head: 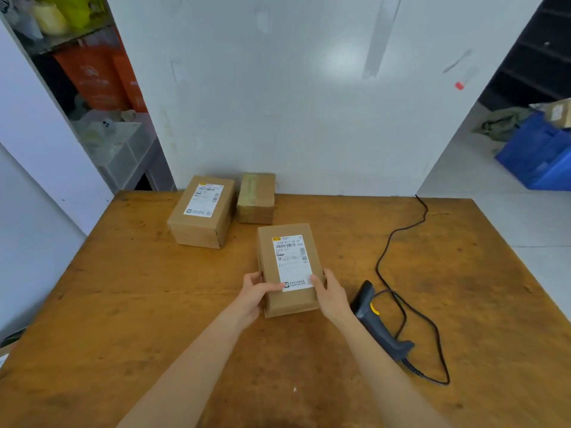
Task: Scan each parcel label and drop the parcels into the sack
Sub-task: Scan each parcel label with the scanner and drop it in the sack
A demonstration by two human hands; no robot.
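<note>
**Parcel in both hands, scanner lying idle**

At the bench's (123,304) far edge, toward the left corner, a labelled box (202,211) sits face up. Just beside it is a taped box (255,197) with no label showing from here, and both are waiting their turn. Mid-bench, the left hand (255,293) curls round the near left corner of the parcel (289,267), thumb on top. The parcel seems to rest flat on the bench, label (292,262) up. The right hand (329,293) grips the near right corner the same way. Just right of it the scanner (378,322) lies on the bench with nobody holding it, its cable (392,242) trailing toward the far edge. No sack is in view, so I can't tell what's already gone in. My read is that it's early, with three parcels left to scan and drop.
</note>
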